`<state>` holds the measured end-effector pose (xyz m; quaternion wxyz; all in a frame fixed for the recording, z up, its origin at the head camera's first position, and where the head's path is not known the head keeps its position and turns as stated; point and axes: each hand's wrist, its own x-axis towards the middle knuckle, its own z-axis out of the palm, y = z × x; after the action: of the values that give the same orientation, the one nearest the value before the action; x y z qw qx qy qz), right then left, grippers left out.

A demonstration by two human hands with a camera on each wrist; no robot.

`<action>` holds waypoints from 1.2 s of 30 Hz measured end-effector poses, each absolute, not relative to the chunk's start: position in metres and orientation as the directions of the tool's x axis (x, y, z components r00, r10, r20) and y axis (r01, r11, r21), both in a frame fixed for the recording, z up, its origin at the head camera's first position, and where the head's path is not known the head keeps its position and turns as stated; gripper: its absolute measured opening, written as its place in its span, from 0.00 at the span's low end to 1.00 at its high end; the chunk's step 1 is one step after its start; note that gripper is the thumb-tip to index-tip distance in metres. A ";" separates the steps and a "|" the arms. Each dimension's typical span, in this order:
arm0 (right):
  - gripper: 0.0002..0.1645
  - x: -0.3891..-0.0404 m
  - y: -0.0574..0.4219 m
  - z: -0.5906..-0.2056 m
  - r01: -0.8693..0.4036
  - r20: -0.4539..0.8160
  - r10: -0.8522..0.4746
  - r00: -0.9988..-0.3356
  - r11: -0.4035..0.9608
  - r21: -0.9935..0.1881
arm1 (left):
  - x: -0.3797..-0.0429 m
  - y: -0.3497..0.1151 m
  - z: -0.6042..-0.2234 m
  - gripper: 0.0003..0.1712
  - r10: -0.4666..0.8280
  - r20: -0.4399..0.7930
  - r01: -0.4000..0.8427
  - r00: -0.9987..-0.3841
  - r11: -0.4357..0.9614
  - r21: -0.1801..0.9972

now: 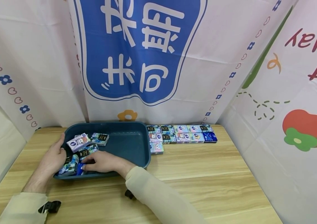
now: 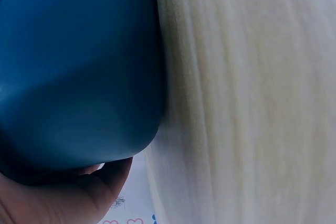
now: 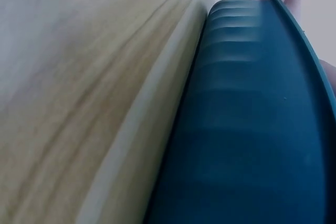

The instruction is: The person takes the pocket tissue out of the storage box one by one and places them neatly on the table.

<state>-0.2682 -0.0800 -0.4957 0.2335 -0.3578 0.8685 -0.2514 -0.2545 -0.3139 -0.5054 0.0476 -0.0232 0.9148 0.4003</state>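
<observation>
Small packs (image 1: 78, 143), loose in tray (image 1: 124, 146) clasped on the left by left grip (image 1: 52, 160), presumably for steadiness; blue pack (image 1: 80, 170) pinched in right grip (image 1: 102, 161).

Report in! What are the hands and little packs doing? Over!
Left hand grips tray at its left end. Right hand inside, at blue pack; grip unclear. Other packs crowd close.

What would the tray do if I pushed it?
The tray would probably slide, not roll, because it sits wide and flat on the table. Its smooth walls hold their shape, so it seems stiff. Its left end may feel heavier, because packs are bunched there.
</observation>
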 end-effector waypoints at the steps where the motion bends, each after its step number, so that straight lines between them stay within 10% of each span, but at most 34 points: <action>1: 0.23 -0.268 -0.080 -0.495 -0.484 -0.222 -0.738 -0.638 0.608 -0.629 | -0.254 -0.314 -0.505 0.37 -0.004 -0.103 -0.079 -0.995 0.677 0.732; 8: 0.21 -0.267 -0.083 -0.492 -0.325 -0.229 -0.735 -0.638 0.528 -0.784 | -0.253 -0.316 -0.505 0.37 0.005 -0.106 -0.075 -0.994 0.673 0.736; 36: 0.13 -0.271 -0.048 -0.483 -0.344 -0.173 -0.639 -0.750 0.599 -0.723 | -0.253 -0.315 -0.506 0.37 0.023 -0.076 -0.042 -0.997 0.661 0.749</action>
<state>-0.2707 -0.0476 -0.4826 0.2125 -0.2828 0.8687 -0.3468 -0.2533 -0.3146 -0.5058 0.0394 -0.0054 0.9104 0.4118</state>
